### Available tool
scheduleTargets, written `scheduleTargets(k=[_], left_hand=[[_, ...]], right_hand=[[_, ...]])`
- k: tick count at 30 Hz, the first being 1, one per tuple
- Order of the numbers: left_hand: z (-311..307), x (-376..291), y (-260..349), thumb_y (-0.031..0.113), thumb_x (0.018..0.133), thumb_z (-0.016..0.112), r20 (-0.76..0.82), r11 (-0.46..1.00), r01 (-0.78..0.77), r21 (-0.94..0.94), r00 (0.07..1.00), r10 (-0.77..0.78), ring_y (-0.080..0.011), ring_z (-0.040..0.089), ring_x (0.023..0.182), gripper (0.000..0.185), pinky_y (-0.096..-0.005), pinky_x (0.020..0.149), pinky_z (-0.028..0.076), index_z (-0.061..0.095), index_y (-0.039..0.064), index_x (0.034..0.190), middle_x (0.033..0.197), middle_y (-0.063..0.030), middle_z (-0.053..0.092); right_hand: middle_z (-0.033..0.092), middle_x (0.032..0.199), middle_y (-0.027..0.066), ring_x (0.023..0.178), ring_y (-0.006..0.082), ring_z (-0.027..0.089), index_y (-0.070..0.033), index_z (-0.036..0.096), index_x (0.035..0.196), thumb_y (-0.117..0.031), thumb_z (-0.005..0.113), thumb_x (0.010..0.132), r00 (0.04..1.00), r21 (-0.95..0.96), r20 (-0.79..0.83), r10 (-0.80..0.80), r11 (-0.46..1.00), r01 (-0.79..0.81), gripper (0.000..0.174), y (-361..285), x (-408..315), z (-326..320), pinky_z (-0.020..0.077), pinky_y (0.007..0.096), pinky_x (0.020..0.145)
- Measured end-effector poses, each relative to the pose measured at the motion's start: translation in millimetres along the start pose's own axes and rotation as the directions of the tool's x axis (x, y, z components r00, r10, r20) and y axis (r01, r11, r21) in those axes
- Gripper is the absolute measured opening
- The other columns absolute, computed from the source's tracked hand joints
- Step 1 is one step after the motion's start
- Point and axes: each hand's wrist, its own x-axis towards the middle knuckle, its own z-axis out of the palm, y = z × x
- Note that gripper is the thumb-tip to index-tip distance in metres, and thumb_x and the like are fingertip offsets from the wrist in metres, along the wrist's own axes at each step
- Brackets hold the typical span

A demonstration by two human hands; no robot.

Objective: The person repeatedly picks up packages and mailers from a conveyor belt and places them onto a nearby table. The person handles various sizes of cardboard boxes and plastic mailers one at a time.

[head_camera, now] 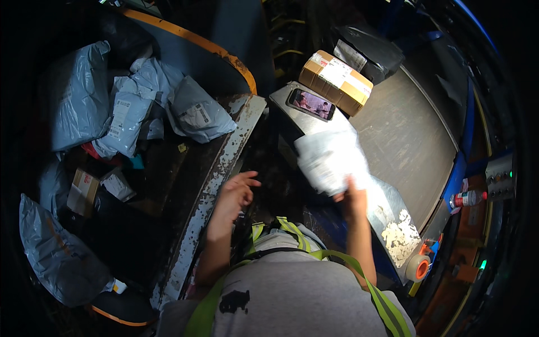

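Observation:
My right hand (351, 194) grips the lower edge of a white plastic mailing bag (326, 162), blurred and overexposed, over the metal ledge beside a conveyor belt (404, 126). Nothing is in my left hand (241, 191), which is raised with its fingers apart, near the worn, paint-chipped edge of a parcel bin. A smartphone (311, 104) with a lit screen lies on the ledge above the bag. Against it, a taped cardboard box (335, 82) lies partly on the belt, and a black plastic parcel (372, 52) is behind that.
At left, the bin's rusty rim (210, 181) borders several grey mailing bags (202, 113) and a small cardboard box (83, 191). At right are a tape roll (418, 268), a plastic bottle (466, 199) and a control box with buttons (500, 179). An orange-edged panel (202, 46) curves behind the bin.

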Motion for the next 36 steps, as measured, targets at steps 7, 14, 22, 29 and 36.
scheduleTargets(k=[7, 14, 22, 29, 36], left_hand=[[-148, 89, 70, 0.023, 0.081, 0.059, -0.524, 0.794, -0.330, 0.511, 0.613, 0.592, -0.0222, 0.050, 0.100, 0.042, -0.0319, 0.080, 0.042, 0.046, 0.001, 0.114, 0.108, -0.0130, 0.052], [-174, 153, 123, 0.030, 0.080, 0.061, -0.560, 0.850, -0.194, 0.490, 0.677, 0.477, -0.0251, 0.050, 0.100, 0.046, -0.0368, 0.083, 0.039, 0.049, -0.001, 0.113, 0.110, -0.0139, 0.052], [-54, -4, 76, 0.018, 0.080, 0.062, -0.348, 0.807, -0.588, 0.055, 0.746, 0.567, -0.0126, 0.051, 0.088, 0.026, -0.0262, 0.076, 0.038, 0.054, 0.002, 0.099, 0.095, -0.0048, 0.057], [-48, -64, 51, 0.004, 0.078, 0.047, -0.098, 0.858, -0.423, -0.292, 0.905, 0.413, -0.0168, 0.059, 0.079, 0.024, -0.0282, 0.075, 0.048, 0.056, 0.000, 0.100, 0.091, -0.0095, 0.061], [4, -40, 1, 0.008, 0.093, 0.035, -0.456, 0.893, -0.435, 0.112, 0.776, 0.435, -0.0072, 0.046, 0.071, 0.016, -0.0201, 0.067, 0.038, 0.049, 0.004, 0.088, 0.079, -0.0008, 0.053]], right_hand=[[0.054, 0.065, -0.0030, 0.044, 0.0057, 0.043, -0.009, 0.056, 0.083, -0.023, 0.051, 0.086, 0.929, 0.418, -0.184, 0.321, 0.881, -0.221, 0.015, -25, 38, -139, 0.0308, 0.0148, 0.035], [0.052, 0.065, -0.0004, 0.049, 0.0085, 0.046, -0.005, 0.056, 0.089, -0.020, 0.052, 0.083, 0.930, 0.241, -0.135, 0.341, 0.922, -0.303, 0.016, 15, -7, -49, 0.0353, 0.0202, 0.042], [0.056, 0.076, 0.0030, 0.066, 0.0086, 0.052, -0.004, 0.056, 0.092, -0.018, 0.051, 0.086, 0.972, -0.123, 0.082, 0.220, 0.970, -0.209, 0.016, 0, -21, 10, 0.0389, 0.0200, 0.057], [0.043, 0.123, 0.0142, 0.115, 0.0231, 0.041, -0.005, 0.027, 0.131, -0.043, 0.054, 0.082, 0.604, -0.065, 0.778, 0.175, 0.978, -0.200, 0.068, 7, -13, 102, 0.0377, 0.0345, 0.089], [0.055, 0.108, 0.0089, 0.095, 0.0136, 0.052, 0.001, 0.043, 0.118, -0.033, 0.056, 0.084, 0.683, -0.091, 0.655, 0.322, 0.932, -0.352, 0.051, 21, -38, 111, 0.0432, 0.0294, 0.081]])
